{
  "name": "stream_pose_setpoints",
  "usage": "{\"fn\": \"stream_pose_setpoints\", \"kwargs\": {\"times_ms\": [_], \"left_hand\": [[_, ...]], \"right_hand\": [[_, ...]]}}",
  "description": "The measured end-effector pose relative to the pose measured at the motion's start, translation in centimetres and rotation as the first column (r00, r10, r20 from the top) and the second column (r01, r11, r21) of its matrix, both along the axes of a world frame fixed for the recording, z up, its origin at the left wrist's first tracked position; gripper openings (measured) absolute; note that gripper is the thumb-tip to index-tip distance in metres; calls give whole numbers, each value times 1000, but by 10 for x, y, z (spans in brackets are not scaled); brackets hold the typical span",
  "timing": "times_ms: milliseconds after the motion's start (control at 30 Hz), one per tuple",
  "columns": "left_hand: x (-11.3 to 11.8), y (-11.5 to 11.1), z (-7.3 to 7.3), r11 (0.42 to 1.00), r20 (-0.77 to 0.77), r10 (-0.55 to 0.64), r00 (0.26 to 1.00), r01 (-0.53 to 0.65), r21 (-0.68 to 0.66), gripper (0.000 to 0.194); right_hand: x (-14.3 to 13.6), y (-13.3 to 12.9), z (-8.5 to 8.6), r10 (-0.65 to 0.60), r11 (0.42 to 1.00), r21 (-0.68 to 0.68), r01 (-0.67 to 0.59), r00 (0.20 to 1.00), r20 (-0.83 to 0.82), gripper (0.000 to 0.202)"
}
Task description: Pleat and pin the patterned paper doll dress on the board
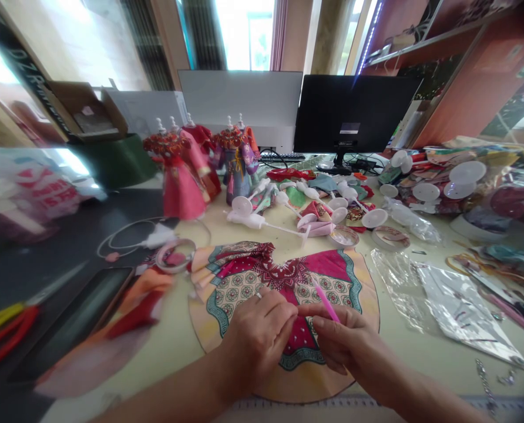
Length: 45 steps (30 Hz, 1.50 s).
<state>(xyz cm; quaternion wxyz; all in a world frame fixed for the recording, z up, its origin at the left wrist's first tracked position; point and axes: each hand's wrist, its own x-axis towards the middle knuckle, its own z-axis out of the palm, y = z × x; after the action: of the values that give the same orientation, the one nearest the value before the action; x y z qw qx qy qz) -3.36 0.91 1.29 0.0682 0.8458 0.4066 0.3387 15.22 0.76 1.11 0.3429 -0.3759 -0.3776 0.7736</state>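
A patterned piece of cloth [336, 289], crimson and cream with a teal border, lies partly gathered on a round peach-coloured sheet [370, 294]. My left hand [259, 326] rests over the middle of the cloth with its fingers curled together; what they pinch, if anything, is hidden. My right hand [354, 341] grips a slim pink pen-like stick [326, 298] that tilts up and to the left. Its index fingertip meets the left hand's fingers.
Dressed doll forms [180, 182] stand at the back left, before two monitors [354, 111]. White stands [248, 218] and cloth scraps lie behind the sheet. Scissors [10, 326], a phone [77, 317] and orange fabric [112, 341] are left; plastic bags [460, 305] lie right.
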Motion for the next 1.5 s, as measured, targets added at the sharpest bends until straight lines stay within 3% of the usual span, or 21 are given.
{"fn": "stream_pose_setpoints", "kwargs": {"times_ms": [300, 433, 500, 600, 667, 800, 933, 1100, 1267, 1500], "left_hand": [[3, 1, 6, 991, 24, 60, 998, -57, -122, 15], [4, 3, 9, 965, 150, 88, 985, -47, -260, 12], [4, 5, 12, 900, 271, 168, 948, -36, -434, 8], [4, 9, 15, 691, 425, 346, 836, 79, -718, 11], [3, 11, 16, 580, 496, 435, 752, 188, -793, 16], [0, 13, 15, 496, 579, 539, 611, 325, -805, 21], [-2, 15, 12, 453, 610, 597, 520, 409, -792, 23], [-4, 16, 10, 448, 619, 611, 493, 430, -784, 20], [-4, 16, 10, 457, 624, 612, 485, 427, -780, 17], [-3, 16, 11, 444, 620, 629, 468, 439, -781, 16]], "right_hand": [[0, -1, 1, 19, 1000, 13, -19, 1000, 11, 34], [-1, 0, 2, 13, 1000, 23, -13, 1000, 15, 37], [0, 1, 3, -24, 998, 62, 21, 998, 62, 38], [1, 4, 7, -99, 984, 164, 69, 977, 187, 40], [3, 6, 9, -120, 972, 227, 61, 959, 257, 41], [5, 6, 10, -115, 943, 332, -19, 918, 380, 42], [6, 4, 6, -178, 865, 491, -103, 852, 492, 39], [8, 1, 1, -338, 673, 700, -240, 742, 579, 33], [7, -1, 7, -374, 571, 745, -345, 699, 609, 30], [9, -1, 4, -400, 486, 725, -489, 613, 681, 30]]}}
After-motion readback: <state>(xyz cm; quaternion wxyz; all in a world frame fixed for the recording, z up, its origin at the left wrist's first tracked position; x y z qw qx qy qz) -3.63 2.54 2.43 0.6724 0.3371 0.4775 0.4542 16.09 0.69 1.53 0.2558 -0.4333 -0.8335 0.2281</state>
